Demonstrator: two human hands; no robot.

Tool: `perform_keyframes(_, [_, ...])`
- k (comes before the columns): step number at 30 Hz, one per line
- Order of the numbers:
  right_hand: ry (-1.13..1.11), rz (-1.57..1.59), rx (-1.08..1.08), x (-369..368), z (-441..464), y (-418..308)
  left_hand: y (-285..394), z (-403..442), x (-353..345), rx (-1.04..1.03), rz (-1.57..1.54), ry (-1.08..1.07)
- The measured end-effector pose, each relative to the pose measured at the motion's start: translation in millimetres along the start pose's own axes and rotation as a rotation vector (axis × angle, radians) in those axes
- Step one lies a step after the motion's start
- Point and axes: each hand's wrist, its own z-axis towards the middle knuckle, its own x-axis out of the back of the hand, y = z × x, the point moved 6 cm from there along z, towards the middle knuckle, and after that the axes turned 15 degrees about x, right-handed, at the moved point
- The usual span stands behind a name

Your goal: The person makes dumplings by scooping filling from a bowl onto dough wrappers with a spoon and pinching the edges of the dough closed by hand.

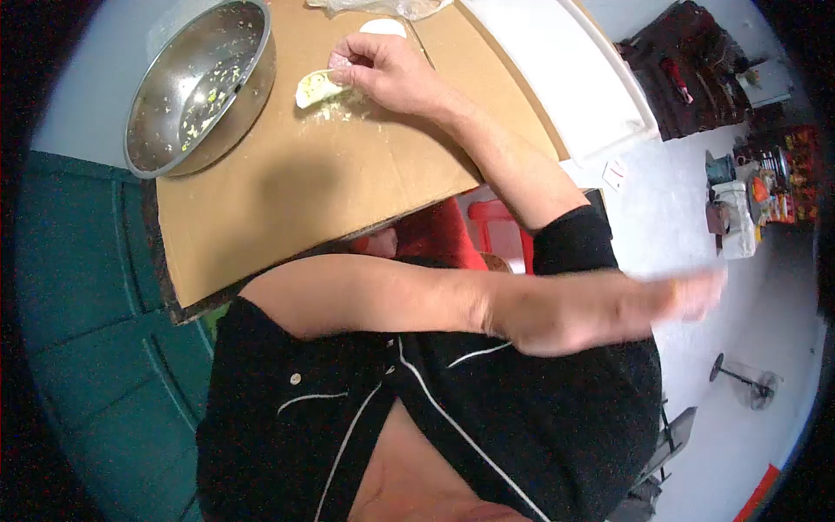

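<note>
My right hand [383, 74] reaches over the cardboard-covered table and pinches the edge of a dumpling [317, 89]. The dumpling's white wrapper is folded over, and pale yellow-green filling shows at its open side. Bits of filling lie scattered on the cardboard [252, 209] under it. A white round piece [383, 28], which looks like another wrapper, lies just behind this hand. My left arm crosses in front of my chest, and my left hand [600, 313] is off to the right, away from the table. Motion smears its fingers, so whether it holds anything is unclear.
A steel bowl [252, 104] with filling bits stuck inside tilts at the table's left. Plastic wrap [383, 7] lies at the far edge. Along the right runs a white tray [557, 70]. A red stool [496, 230] stands below the table edge. A fan [757, 387] is farther right.
</note>
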Motion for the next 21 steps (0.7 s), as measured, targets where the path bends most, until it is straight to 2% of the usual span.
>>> perform_keyframes(1, [0.008,0.003,-0.004,-2,-4,2,1,-1,4,-0.046,-0.339,0.024])
perform_keyframes(4, [-0.052,-0.032,0.080,-5,0,4,27,-11,27,-0.116,-0.408,0.207])
perform_keyframes(6, [-0.009,-0.007,-0.072,-6,-5,9,64,-21,44,-0.142,-0.416,0.286])
perform_keyframes(7, [-0.004,-0.005,-0.066,-6,-4,11,84,-31,57,-0.206,-0.391,0.451])
perform_keyframes(8, [0.027,0.014,0.015,-5,-3,11,102,-43,70,-0.269,-0.361,0.615])
perform_keyframes(10, [0.088,0.045,0.180,-3,0,10,126,-69,86,-0.326,-0.322,0.774])
perform_keyframes(11, [0.117,0.062,0.260,-2,2,7,140,-81,87,-0.316,-0.060,0.782])
perform_keyframes(13, [0.149,0.081,0.344,2,1,1,155,-102,87,-0.301,0.206,0.779])
perform_keyframes(15, [0.101,-0.067,0.166,8,0,-7,165,-136,96,-0.269,0.468,1.141])
perform_keyframes(16, [0.011,-0.003,0.049,7,1,-5,169,-149,97,-0.267,0.467,1.140])
perform_keyframes(18, [0.003,-0.029,0.053,3,-1,3,176,-174,96,-0.125,0.865,1.289])
perform_keyframes(19, [-0.008,-0.056,0.066,2,0,1,175,-181,98,-0.124,0.853,1.280])
perform_keyframes(21, [-0.037,-0.134,0.044,4,0,0,174,-194,100,-0.048,0.989,1.414])
